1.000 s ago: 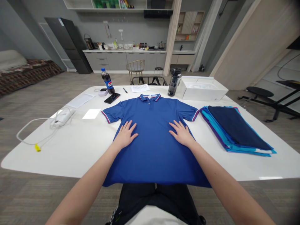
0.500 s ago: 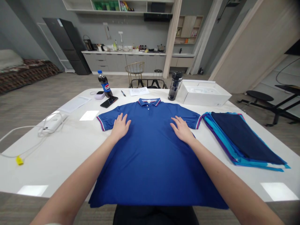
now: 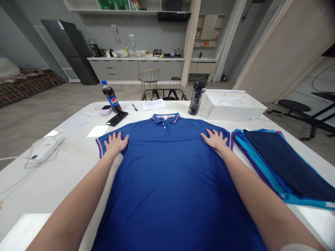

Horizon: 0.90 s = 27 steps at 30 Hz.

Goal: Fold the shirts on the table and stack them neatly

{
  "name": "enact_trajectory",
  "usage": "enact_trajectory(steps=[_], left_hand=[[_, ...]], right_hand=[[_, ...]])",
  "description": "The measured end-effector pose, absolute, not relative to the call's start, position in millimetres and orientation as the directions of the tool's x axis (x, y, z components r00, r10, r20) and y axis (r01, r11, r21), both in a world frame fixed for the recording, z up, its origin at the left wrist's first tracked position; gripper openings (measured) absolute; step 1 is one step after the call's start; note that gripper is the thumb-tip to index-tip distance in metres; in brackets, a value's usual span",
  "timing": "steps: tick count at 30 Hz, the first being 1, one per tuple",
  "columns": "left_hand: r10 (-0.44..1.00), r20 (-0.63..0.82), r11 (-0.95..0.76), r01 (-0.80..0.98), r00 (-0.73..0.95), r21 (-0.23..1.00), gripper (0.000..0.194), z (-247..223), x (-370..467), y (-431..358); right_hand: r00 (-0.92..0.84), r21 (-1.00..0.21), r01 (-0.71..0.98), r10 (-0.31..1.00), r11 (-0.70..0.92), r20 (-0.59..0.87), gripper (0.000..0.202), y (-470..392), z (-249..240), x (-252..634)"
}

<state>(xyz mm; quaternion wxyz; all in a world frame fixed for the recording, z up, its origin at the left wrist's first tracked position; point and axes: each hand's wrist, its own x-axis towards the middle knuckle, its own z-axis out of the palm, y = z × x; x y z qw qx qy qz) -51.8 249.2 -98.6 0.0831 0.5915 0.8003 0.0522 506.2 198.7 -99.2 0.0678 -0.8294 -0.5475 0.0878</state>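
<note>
A blue polo shirt (image 3: 164,167) lies spread face up on the white table (image 3: 70,167), its buttoned collar pointing away from me and its lower part running off the bottom of the view. My left hand (image 3: 116,142) rests flat on the left sleeve with its fingers spread. On the right sleeve, close to the striped cuff, my right hand (image 3: 215,139) lies flat, fingers apart. Neither hand grips the cloth. Soft wrinkles cross the front of the shirt.
To the right lies a stack of folded clothes (image 3: 285,164). Beyond the shirt stand a white box (image 3: 232,108), a dark tumbler (image 3: 196,97) and a cola bottle (image 3: 112,97). A phone (image 3: 117,119), a pen (image 3: 134,107), papers (image 3: 153,104) and a white device with cables (image 3: 47,148) surround it.
Both my hands have moved outward, from the chest sides of the shirt onto its sleeves. The sleeves reach wider, and the view has come slightly closer to the table.
</note>
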Motion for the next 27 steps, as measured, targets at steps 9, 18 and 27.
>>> enact_trajectory(steps=[9,18,27], left_hand=[[0.937,-0.020,-0.338,0.923,0.347,0.185,0.062,-90.1,82.6,287.1],[0.986,-0.032,-0.150,0.960,0.162,0.235,0.070,-105.3,128.0,336.9],[0.992,0.028,-0.127,0.971,0.123,0.201,0.069,-116.1,132.0,353.7]], right_hand=[[-0.058,-0.193,0.980,0.998,0.053,-0.019,0.071,253.4,-84.9,424.1],[0.075,-0.182,0.978,0.986,-0.102,-0.150,0.083,295.9,-101.0,399.7],[0.118,-0.150,0.980,0.988,-0.133,-0.101,0.078,316.8,-105.2,396.2]])
